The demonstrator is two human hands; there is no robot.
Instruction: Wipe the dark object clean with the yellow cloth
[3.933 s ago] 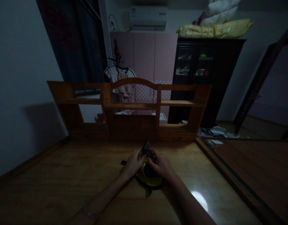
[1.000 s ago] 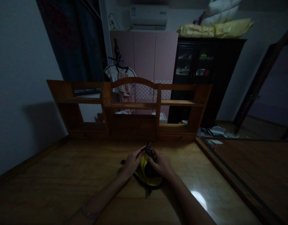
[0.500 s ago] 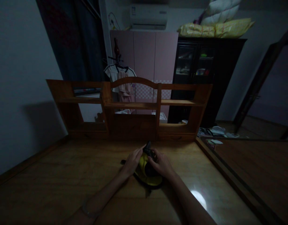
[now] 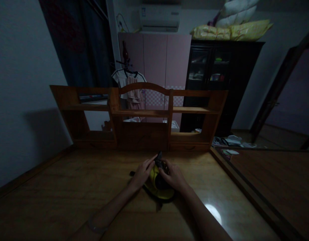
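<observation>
A yellow and black item (image 4: pixel 156 192) with a dark rim and dark strap-like ends lies on the wooden tabletop (image 4: pixel 94 197); the dim light hides its exact kind. My left hand (image 4: pixel 143 174) is at its left side, fingers together and pressed on the dark upper part. From the right, my right hand (image 4: pixel 174 176) curls over the item, thumb toward its middle and fingers around its far side. A dark piece sticks up between the two hands. The fingertips are partly hidden.
A wooden shelf unit (image 4: pixel 141 113) stands along the table's far edge. A white wall (image 4: pixel 26 100) borders the left side. A raised wooden edge (image 4: pixel 234 180) runs along the right, with another wooden surface (image 4: pixel 275 177) beyond. Light glares on the tabletop at front right.
My left hand has shifted slightly up and to the right on the item. My right hand and the item are nearly still.
</observation>
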